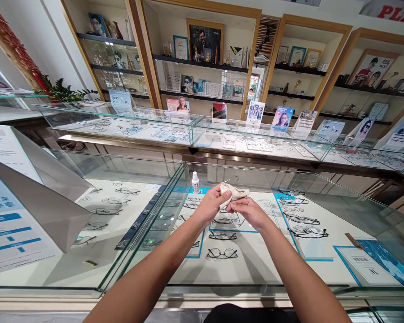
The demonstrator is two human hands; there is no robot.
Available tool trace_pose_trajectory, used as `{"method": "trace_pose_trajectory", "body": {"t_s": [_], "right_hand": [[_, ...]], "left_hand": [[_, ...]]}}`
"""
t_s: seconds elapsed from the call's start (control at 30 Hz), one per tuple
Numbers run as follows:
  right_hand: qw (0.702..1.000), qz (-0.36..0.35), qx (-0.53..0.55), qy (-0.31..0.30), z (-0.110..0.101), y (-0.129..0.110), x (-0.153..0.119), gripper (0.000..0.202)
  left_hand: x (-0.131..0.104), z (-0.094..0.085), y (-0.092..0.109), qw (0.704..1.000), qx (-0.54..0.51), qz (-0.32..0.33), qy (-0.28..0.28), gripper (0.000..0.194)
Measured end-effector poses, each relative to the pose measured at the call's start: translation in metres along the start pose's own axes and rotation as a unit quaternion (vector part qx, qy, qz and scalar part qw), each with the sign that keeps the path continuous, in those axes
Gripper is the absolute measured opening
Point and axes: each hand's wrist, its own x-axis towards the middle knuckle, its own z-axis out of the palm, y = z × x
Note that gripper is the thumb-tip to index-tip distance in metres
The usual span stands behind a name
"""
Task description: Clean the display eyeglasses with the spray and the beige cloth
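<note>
A crumpled pale cream cloth point(237, 192) is held up over the glass display case between both hands. My left hand point(212, 204) is closed on its left side, thumb pressed on top. From the right, my right hand point(248, 211) pinches the cloth's lower edge. Thin wire-like lines show near the fingers; whether they belong to eyeglasses in the cloth or to frames below, I cannot tell. A small white bottle point(195, 183) with a printed label stands upright behind my left hand. Under the glass, eyeglasses point(222, 254) lie in a column below my hands.
More eyeglasses point(308, 232) lie in the case at right, near a blue and white card point(366, 264). Large folded sign boards point(27, 215) stand at left. Across the aisle runs another glass counter point(175, 134) with upright cards, backed by wall shelves point(202, 63).
</note>
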Motion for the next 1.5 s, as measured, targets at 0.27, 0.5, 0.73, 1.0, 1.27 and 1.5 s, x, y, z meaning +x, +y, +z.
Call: {"method": "trace_pose_trajectory", "body": {"t_s": [0.27, 0.5, 0.73, 1.0, 1.27, 1.5], "right_hand": [[1.0, -0.012, -0.004, 0.017, -0.005, -0.002, -0.001, 0.028], [0.999, -0.01, 0.035, 0.008, -0.005, 0.001, 0.001, 0.028], [1.0, -0.004, 0.008, -0.008, -0.001, 0.002, 0.002, 0.029], [0.999, -0.014, 0.031, 0.02, -0.007, -0.003, 0.0, 0.027], [1.0, -0.004, -0.005, -0.005, -0.002, 0.0, 0.001, 0.032], [0.999, -0.016, 0.03, 0.039, -0.006, -0.006, -0.001, 0.027]], "left_hand": [[0.004, -0.008, 0.0, 1.0, -0.009, -0.018, 0.024, 0.052], [0.0, -0.006, 0.005, 0.999, -0.009, -0.025, -0.044, 0.051], [0.002, -0.004, -0.003, 1.0, 0.023, -0.006, -0.002, 0.046], [0.003, -0.01, 0.003, 0.999, -0.028, -0.029, -0.022, 0.048], [0.004, -0.008, -0.004, 1.0, -0.002, -0.024, 0.009, 0.048], [0.003, -0.009, 0.003, 0.999, -0.021, -0.027, -0.009, 0.052]]}}
